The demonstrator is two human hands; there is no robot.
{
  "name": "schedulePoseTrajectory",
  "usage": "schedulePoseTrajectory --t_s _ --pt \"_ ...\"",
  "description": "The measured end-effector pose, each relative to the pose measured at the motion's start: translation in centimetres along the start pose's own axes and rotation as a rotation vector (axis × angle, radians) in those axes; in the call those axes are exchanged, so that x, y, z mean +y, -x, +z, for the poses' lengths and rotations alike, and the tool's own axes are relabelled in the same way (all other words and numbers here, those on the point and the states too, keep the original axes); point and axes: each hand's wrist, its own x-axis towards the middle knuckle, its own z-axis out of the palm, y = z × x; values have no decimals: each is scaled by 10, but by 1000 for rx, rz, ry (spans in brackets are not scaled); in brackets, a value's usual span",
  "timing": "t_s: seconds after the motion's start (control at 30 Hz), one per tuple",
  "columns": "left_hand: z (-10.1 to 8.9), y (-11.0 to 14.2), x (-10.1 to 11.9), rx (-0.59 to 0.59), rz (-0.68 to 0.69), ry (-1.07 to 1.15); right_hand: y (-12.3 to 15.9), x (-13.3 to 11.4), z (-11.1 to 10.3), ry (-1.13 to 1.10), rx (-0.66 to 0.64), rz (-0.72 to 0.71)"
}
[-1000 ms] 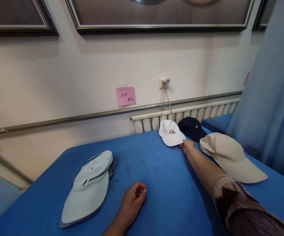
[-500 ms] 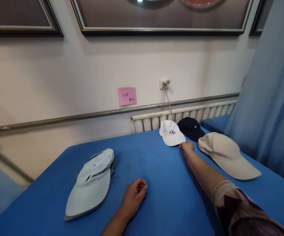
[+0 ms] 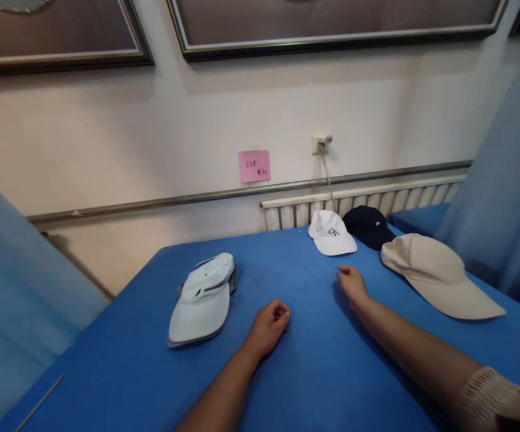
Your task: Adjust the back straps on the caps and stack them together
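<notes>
**Head view: right hand held just short of a white cap, left hand at rest**

The scene is backed by a pale wall [image 3: 224,108], in front of which a broad blue-covered surface [image 3: 314,372] is spread. It is flanked by a left curtain [image 3: 12,270] and a right curtain [image 3: 507,162]. A large framed picture [image 3: 341,43] is hung above, and a radiator [image 3: 377,201] is set low against the wall.

On the blue covering, a large beige cap [image 3: 440,270] is laid at the right, its brim pointed toward the lower right. At the left, a pale cap [image 3: 203,300] is stacked on a grey cap [image 3: 235,279], of which only the edges can be seen. A navy cap [image 3: 368,225] is placed at the far edge, near the beige one. Just beside it, the white cap [image 3: 332,233] is seated with its lettered front and brim turned toward the wearer of the camera.

The left hand [image 3: 269,327] is rested on the covering between the stack and the right arm, its fingers loosely curled together with nothing seen in them. The right hand [image 3: 352,283] is held near the white cap's brim but apart from it; its fingers are bent, and whether their tips meet cannot be told.

The step in hand is judged to be the placing or straightening of the white cap. For any further adjustment, a light pinch on its brim would be called for, with the navy cap left undisturbed.
</notes>
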Motion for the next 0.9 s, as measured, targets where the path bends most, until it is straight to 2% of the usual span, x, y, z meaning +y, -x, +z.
schedulePoseTrajectory --t_s 0.07,0.13,0.2,0.27,0.37,0.43,0.5,0.6,0.67,0.7,0.9 --pt "0 1 0 24 27 -34 42 18 5 88 -93 -53" --pt "-5 1 0 94 72 -123 82 32 10 163 -243 -128" --pt "-18 2 3 215 106 -253 114 39 13 420 -468 -369" --pt "-41 4 6 387 101 -395 131 39 14 595 -610 -521" --pt "-84 10 7 770 41 -711 133 30 12 702 -726 -618" --pt "-110 15 4 942 -32 -919 126 24 9 701 -781 -627" --pt "-128 18 -3 984 -144 -1024 118 21 6 671 -839 -618" --pt "-139 18 -11 909 -155 -1097 111 19 3 633 -895 -606" --pt "-140 17 -13 900 -82 -1104 109 17 3 632 -914 -604" --pt "-140 16 -13 932 -38 -1089 109 16 2 638 -921 -600" --pt "-140 22 2 1257 294 -900 110 18 1 605 -943 -587"
